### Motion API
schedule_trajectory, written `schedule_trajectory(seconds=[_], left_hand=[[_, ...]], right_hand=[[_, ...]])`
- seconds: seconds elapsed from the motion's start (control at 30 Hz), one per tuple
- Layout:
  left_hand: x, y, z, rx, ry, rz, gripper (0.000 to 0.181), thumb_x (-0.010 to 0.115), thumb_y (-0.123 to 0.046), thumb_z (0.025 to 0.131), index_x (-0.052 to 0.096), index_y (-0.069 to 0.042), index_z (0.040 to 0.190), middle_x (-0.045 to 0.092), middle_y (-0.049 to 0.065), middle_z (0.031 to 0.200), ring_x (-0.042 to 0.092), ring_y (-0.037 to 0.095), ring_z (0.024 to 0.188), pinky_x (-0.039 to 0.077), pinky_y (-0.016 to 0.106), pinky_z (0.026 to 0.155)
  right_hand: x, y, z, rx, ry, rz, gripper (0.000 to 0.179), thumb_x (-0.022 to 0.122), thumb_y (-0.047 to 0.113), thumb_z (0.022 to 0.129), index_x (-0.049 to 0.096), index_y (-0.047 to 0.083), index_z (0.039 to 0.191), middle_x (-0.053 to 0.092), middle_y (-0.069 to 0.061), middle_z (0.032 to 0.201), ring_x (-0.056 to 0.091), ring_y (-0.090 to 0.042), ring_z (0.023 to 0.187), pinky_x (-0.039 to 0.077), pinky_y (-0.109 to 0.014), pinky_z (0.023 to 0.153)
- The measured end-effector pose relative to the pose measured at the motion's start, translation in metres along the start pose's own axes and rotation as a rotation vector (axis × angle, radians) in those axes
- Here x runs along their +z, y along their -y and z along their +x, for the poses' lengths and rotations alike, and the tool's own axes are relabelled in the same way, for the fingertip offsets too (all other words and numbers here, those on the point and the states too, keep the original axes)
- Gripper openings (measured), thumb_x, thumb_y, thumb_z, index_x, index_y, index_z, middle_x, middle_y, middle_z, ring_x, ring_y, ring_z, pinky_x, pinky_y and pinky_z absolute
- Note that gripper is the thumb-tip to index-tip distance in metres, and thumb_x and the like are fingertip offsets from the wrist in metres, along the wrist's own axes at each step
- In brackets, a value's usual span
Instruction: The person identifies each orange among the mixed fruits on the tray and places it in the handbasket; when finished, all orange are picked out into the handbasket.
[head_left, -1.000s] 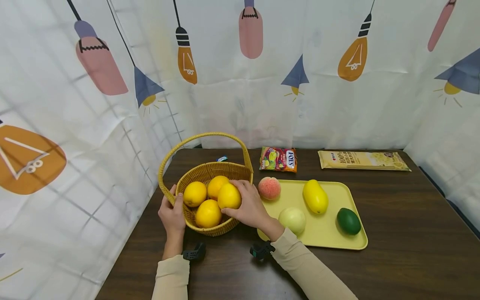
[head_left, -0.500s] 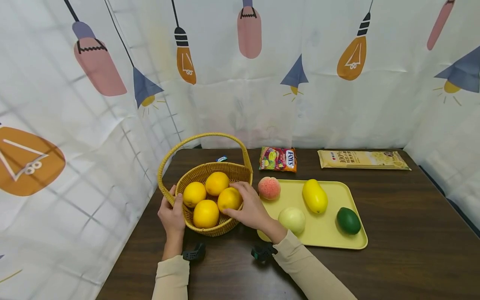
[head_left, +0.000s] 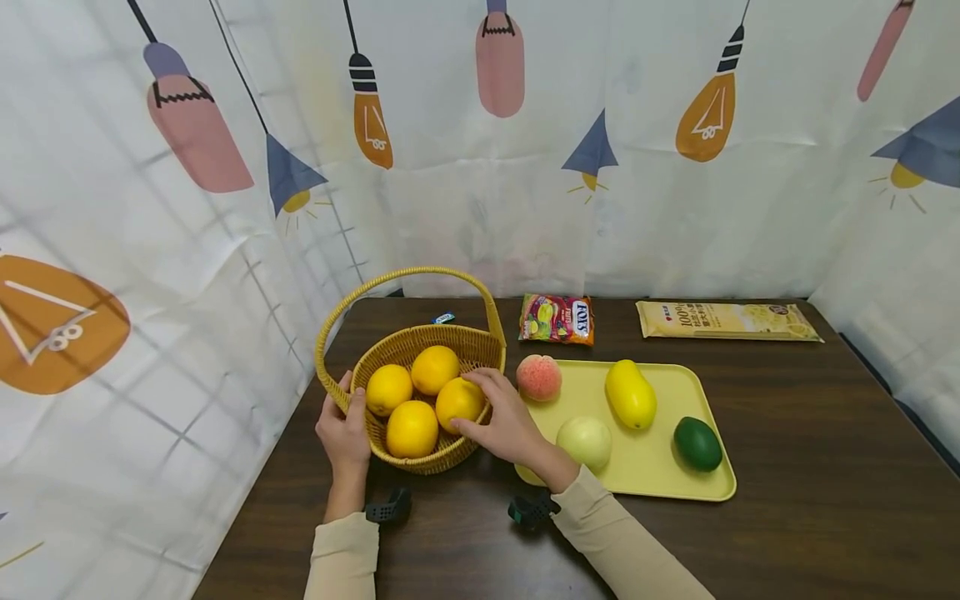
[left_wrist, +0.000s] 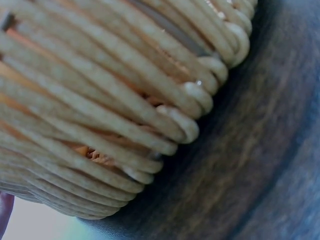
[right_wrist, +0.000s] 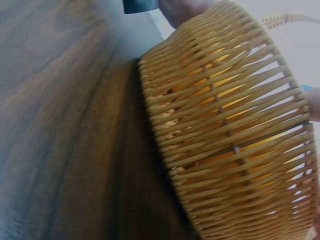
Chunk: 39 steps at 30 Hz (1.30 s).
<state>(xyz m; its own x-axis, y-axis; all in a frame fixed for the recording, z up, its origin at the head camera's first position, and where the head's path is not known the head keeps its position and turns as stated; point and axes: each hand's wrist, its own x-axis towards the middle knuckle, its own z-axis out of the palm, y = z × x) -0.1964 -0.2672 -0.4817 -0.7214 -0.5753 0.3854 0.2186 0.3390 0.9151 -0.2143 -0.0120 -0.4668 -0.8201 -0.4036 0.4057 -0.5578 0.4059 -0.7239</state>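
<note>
A yellow wicker basket [head_left: 427, 337] with a tall arched handle stands on the left of the table, its woven wall filling much of both wrist views. My left hand [head_left: 345, 429] grips its left side, thumb at the rim. Inside lie an orange [head_left: 389, 389] at the left, another orange [head_left: 435, 369] at the back and a front orange [head_left: 412, 429]. My right hand [head_left: 510, 421] reaches over the right rim, with fingertips and thumb around the right-hand orange [head_left: 457, 402], low among the others. Its palm side is hidden in the head view.
Right of the basket, a pale yellow tray [head_left: 660, 475] bears a peach [head_left: 538, 377], a pale green round fruit [head_left: 583, 442], a yellow oblong fruit [head_left: 631, 394] and a dark green oval fruit [head_left: 697, 443]. Behind lie a candy bag [head_left: 557, 319] and a long noodle packet [head_left: 727, 321].
The orange in my right hand has gone lower into the basket, and the back orange has shifted to show more. My right hand has moved slightly down and right; the left stays put.
</note>
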Motion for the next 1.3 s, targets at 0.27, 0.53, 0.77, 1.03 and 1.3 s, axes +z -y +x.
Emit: schedule_trajectory(seconds=[0.27,0.53,0.77,1.03,1.3], left_hand=[[-0.003,-0.022,-0.004,-0.008,0.038,-0.022,0.04,0.059,-0.015,0.096,0.059,-0.003,0.134,0.06,0.019,0.131,0.056,0.034,0.119,0.04,0.006,0.084],[0.0,0.001,0.001,0.004,0.008,-0.008,0.04,0.059,-0.024,0.096,0.062,-0.01,0.133,0.063,0.009,0.13,0.059,0.025,0.117,0.042,0.01,0.087],[-0.002,-0.011,-0.003,0.021,-0.018,-0.021,0.036,0.061,-0.02,0.096,0.064,-0.005,0.129,0.065,0.012,0.127,0.06,0.02,0.113,0.043,0.011,0.087],[-0.01,-0.071,-0.022,0.279,-0.254,-0.175,0.049,0.06,-0.005,0.085,0.045,0.011,0.129,0.051,0.02,0.14,0.052,0.03,0.125,0.039,0.029,0.102],[-0.013,-0.126,-0.022,0.648,-0.335,-0.219,0.039,0.059,-0.015,0.08,0.051,0.014,0.105,0.051,0.027,0.125,0.045,0.038,0.12,0.032,0.043,0.104]], right_hand=[[0.0,-0.001,-0.001,-0.011,-0.005,-0.007,0.061,0.076,0.039,0.084,0.057,0.011,0.134,0.05,-0.003,0.136,0.046,-0.021,0.127,0.04,-0.042,0.105],[-0.016,0.011,-0.003,0.054,0.116,0.008,0.056,0.071,0.035,0.089,0.054,0.011,0.137,0.046,-0.003,0.14,0.045,-0.021,0.129,0.039,-0.041,0.105],[-0.033,0.024,-0.006,0.03,0.099,0.102,0.049,0.069,0.029,0.092,0.057,0.008,0.134,0.051,-0.001,0.136,0.049,-0.023,0.125,0.041,-0.043,0.103],[-0.08,0.034,-0.022,-0.045,0.145,-0.074,0.046,0.07,0.029,0.091,0.059,0.014,0.133,0.05,-0.002,0.137,0.047,-0.018,0.126,0.041,-0.043,0.104],[-0.147,0.025,-0.04,-0.11,0.184,-0.353,0.059,0.076,0.029,0.086,0.054,0.012,0.137,0.045,-0.008,0.146,0.042,-0.028,0.133,0.026,-0.056,0.111]])
